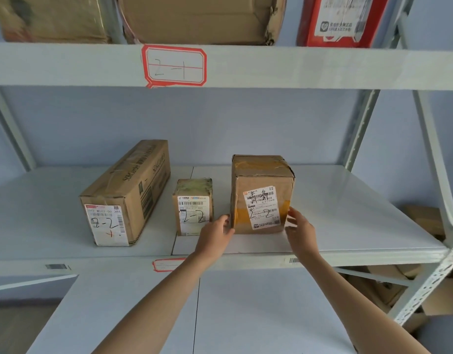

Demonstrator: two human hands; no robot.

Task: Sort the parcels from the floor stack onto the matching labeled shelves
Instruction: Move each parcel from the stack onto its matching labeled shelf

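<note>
A taped box marked 2-2 was seen upright on the middle shelf, right of two other parcels. It was flanked by both hands: the left hand was laid at its left edge, the right hand just beside its right edge, fingers loosely spread; contact could not be judged. The shelf-edge label below was partly hidden by the left arm. Boxes above were cut off.

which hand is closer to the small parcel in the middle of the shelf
Left. The left hand is at the left edge of the taped box, just right of the small parcel. The right hand is at the box's far right side.
</note>
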